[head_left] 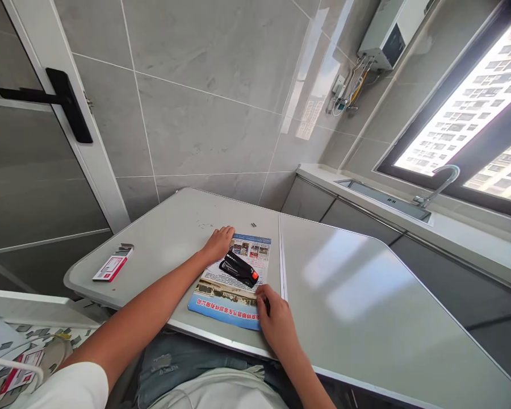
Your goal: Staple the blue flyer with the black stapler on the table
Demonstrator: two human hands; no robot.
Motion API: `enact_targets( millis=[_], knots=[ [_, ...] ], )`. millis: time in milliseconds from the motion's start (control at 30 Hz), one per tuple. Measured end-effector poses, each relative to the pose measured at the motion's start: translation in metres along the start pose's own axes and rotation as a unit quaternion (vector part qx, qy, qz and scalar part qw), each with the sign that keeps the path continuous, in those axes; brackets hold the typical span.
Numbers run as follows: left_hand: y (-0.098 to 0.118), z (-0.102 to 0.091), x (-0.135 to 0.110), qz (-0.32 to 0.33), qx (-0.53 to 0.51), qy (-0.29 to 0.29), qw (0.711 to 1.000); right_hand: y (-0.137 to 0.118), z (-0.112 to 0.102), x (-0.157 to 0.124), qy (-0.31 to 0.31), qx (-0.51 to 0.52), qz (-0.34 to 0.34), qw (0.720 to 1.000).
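A printed leaflet (221, 298) with blue borders and photos lies on a grey table (344, 295) in front of me. A black stapler (238, 268) with an orange tip rests across its middle. My left hand (218, 243) lies on the table at the leaflet's far left corner, fingers curled slightly and pressed down. My right hand (276, 321) rests on the leaflet's near right corner, fingers bent against the paper. Neither hand touches the stapler.
A red and white staple box (113, 266) lies open at the table's left edge. Loose staples (253, 225) sit beyond the leaflet. A door with a black handle (63, 99) stands left. A sink with a tap (438, 184) lies right under a window.
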State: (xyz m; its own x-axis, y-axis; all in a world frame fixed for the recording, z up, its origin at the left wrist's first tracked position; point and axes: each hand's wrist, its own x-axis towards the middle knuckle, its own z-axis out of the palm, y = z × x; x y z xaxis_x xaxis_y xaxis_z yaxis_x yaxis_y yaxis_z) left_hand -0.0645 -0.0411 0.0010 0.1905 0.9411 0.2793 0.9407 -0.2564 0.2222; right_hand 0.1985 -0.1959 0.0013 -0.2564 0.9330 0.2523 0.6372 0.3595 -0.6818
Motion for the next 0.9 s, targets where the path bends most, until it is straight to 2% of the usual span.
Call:
enact_targets(
  millis=[233, 433, 600, 767, 900],
  knots=[
    [0.023, -0.002, 0.005, 0.003, 0.005, -0.027, 1.0, 0.012, -0.007, -0.013, 0.051, -0.036, 0.009, 0.998],
    [0.059, 0.012, 0.02, 0.012, 0.0, -0.061, 0.998, 0.031, -0.022, -0.033, 0.092, -0.062, 0.035, 0.993],
    [0.09, 0.026, 0.044, 0.025, 0.004, -0.064, 0.998, 0.049, -0.035, -0.034, 0.124, -0.083, 0.065, 0.987],
    [0.102, 0.031, 0.051, 0.044, -0.001, -0.045, 0.998, 0.066, -0.053, -0.027, 0.104, -0.108, 0.092, 0.984],
    [0.098, 0.02, 0.039, 0.035, -0.004, -0.012, 0.999, 0.072, -0.069, -0.023, 0.042, -0.146, 0.12, 0.981]
  ],
)
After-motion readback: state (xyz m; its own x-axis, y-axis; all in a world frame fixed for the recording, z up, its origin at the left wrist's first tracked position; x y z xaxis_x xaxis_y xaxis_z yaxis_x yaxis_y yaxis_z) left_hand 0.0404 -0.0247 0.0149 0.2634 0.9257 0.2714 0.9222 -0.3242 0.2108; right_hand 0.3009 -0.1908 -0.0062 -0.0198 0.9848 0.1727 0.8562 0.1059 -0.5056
